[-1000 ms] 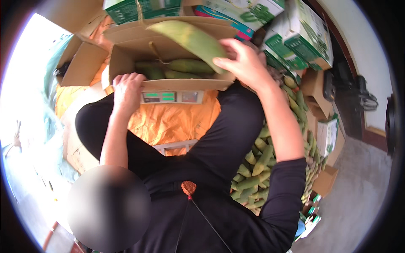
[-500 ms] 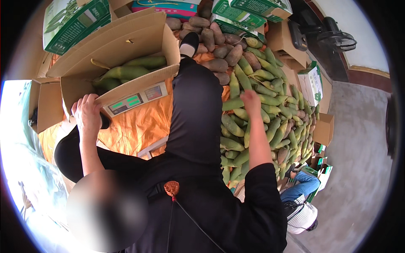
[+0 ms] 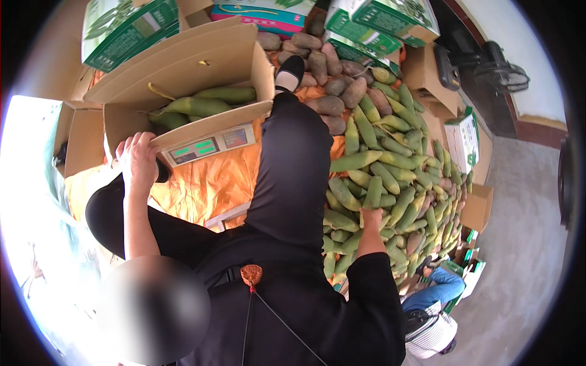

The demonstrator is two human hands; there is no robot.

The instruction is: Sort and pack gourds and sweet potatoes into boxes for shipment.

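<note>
The left hand pinched the near rim of the box; the right hand gripped a radish by its end at the pile.

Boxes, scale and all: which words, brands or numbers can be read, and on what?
Nothing reads surely.
Scale: green lit digits, too small and blurred.
Upper left green box: pale print, too small.
Upper right green boxes: white print, too small.
Pink-blue box: marks too small.
White box, right: green marks, too small.
Open carton: no print seen.
</note>
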